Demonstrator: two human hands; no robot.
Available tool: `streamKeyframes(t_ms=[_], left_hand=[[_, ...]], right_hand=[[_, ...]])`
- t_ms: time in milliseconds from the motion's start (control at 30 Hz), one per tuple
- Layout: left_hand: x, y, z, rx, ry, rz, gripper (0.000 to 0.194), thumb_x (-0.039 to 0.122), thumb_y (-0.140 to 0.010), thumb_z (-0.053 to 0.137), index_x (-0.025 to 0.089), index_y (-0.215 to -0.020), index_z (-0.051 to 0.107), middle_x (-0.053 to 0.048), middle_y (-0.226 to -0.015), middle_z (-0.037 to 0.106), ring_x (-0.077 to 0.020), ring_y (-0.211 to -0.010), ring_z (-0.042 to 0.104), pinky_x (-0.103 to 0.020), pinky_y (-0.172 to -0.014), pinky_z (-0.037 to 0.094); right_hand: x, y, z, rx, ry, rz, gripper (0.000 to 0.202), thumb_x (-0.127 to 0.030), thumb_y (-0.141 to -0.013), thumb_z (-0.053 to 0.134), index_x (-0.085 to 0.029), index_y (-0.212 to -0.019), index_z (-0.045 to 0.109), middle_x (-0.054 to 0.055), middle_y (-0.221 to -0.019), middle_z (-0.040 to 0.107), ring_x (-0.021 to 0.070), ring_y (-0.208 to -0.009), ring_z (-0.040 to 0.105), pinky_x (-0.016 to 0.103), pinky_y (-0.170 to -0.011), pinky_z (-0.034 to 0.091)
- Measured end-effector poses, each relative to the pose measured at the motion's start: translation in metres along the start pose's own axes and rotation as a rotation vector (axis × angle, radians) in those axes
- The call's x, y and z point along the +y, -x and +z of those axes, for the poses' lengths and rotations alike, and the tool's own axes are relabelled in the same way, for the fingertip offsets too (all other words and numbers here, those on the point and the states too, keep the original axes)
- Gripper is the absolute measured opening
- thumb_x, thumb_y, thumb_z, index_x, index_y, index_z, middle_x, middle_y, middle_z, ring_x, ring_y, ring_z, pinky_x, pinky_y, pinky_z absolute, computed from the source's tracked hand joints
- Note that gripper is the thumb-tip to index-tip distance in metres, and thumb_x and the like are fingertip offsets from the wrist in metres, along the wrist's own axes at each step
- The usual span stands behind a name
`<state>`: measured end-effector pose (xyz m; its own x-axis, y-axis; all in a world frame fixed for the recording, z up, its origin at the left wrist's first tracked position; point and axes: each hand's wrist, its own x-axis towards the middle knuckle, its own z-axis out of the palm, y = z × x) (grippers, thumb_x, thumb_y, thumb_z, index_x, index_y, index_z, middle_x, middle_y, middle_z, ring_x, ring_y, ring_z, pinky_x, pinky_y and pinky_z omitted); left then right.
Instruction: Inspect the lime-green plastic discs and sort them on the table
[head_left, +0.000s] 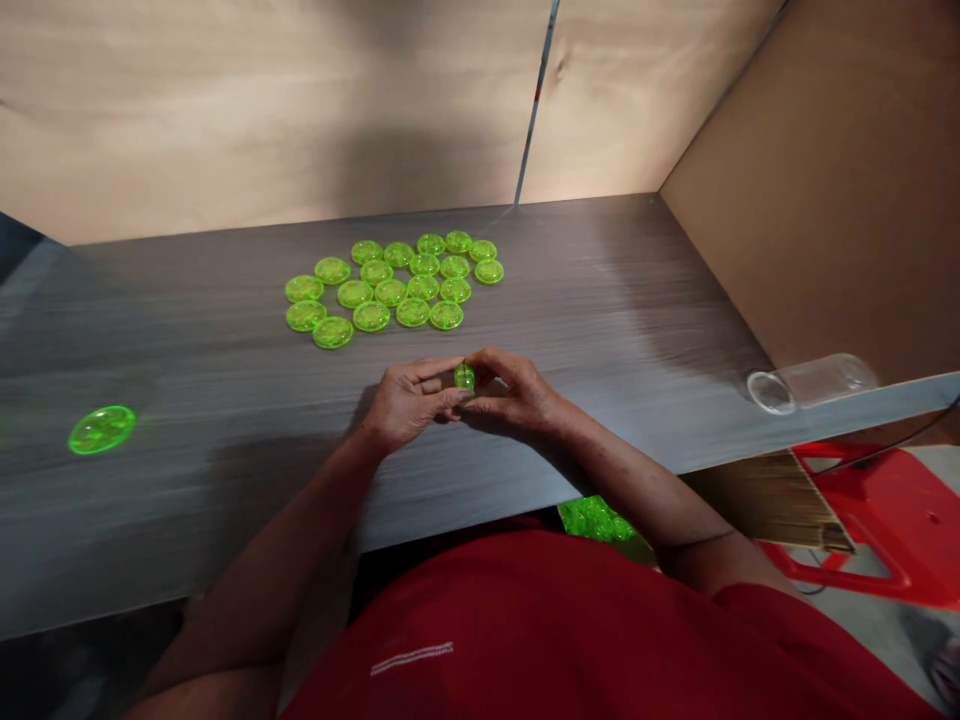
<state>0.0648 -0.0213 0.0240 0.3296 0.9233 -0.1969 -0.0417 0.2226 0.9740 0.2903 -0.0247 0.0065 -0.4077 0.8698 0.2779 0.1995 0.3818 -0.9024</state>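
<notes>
Between my two hands, above the grey table (247, 400), a green translucent plastic disc (464, 378) is held up, turned nearly edge-on. The fingers of my left hand (409, 405) pinch it from the left. My right hand (517, 395) grips it from the other side, thumb below and fingers on top. Part of the disc is covered by the fingers. Just beyond my hands, several matching round green discs (391, 292) lie flat in loose rows. One more green disc (102, 430) lies apart at the far left.
A clear plastic cup (814, 383) lies on its side at the right edge. Wooden panels (225, 110) wall the back and right. Below the front edge are green pieces (596, 519), a cardboard box (780, 495) and a red plastic stool (892, 520).
</notes>
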Motion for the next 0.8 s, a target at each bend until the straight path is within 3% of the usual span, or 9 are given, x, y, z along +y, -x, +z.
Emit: streamKeyframes(t_ms=[233, 533, 633, 700, 800], left_hand=[[-0.003, -0.001, 0.000, 0.034, 0.046, 0.003, 0.076, 0.041, -0.052, 0.117, 0.018, -0.121, 0.093, -0.013, -0.111, 0.092, -0.0327, -0.101, 0.089, -0.047, -0.091, 0.076], [-0.011, -0.004, 0.003, 0.119, -0.061, 0.089, 0.069, 0.041, -0.063, 0.110, 0.017, -0.124, 0.091, -0.010, -0.101, 0.090, -0.0272, -0.092, 0.087, -0.042, -0.086, 0.074], [-0.011, -0.003, 0.003, 0.208, -0.256, 0.215, 0.057, 0.037, -0.071, 0.102, 0.021, -0.124, 0.090, -0.008, -0.110, 0.090, -0.0261, -0.094, 0.086, -0.039, -0.087, 0.073], [-0.011, -0.002, 0.002, 0.273, -0.445, 0.362, 0.046, 0.033, -0.077, 0.097, 0.024, -0.122, 0.090, -0.009, -0.124, 0.089, -0.0284, -0.105, 0.086, -0.042, -0.095, 0.073], [-0.011, -0.001, 0.000, 0.278, -0.692, 0.549, 0.040, 0.026, -0.084, 0.087, 0.026, -0.124, 0.087, -0.010, -0.138, 0.086, -0.0325, -0.127, 0.082, -0.047, -0.113, 0.069]], right_hand=[[0.005, -0.001, 0.004, 0.032, 0.008, -0.035, 0.047, -0.059, -0.092, 0.095, -0.023, -0.116, 0.079, 0.005, -0.103, 0.079, 0.0203, -0.091, 0.069, 0.037, -0.086, 0.058], [0.019, -0.005, 0.008, 0.087, 0.041, -0.025, 0.052, -0.057, -0.088, 0.098, -0.026, -0.128, 0.083, 0.004, -0.103, 0.081, 0.0187, -0.087, 0.068, 0.034, -0.082, 0.058], [0.013, -0.004, 0.008, 0.058, -0.055, 0.033, 0.055, -0.046, -0.088, 0.095, -0.023, -0.135, 0.080, 0.003, -0.104, 0.081, 0.0160, -0.084, 0.068, 0.030, -0.078, 0.057], [0.007, -0.005, 0.007, 0.053, -0.116, 0.102, 0.053, -0.038, -0.087, 0.090, -0.021, -0.135, 0.077, 0.004, -0.107, 0.080, 0.0142, -0.082, 0.067, 0.027, -0.074, 0.055], [-0.004, -0.009, 0.006, 0.048, -0.115, 0.214, 0.032, -0.037, -0.087, 0.082, -0.017, -0.110, 0.077, 0.003, -0.094, 0.075, 0.0138, -0.078, 0.063, 0.026, -0.069, 0.049]])
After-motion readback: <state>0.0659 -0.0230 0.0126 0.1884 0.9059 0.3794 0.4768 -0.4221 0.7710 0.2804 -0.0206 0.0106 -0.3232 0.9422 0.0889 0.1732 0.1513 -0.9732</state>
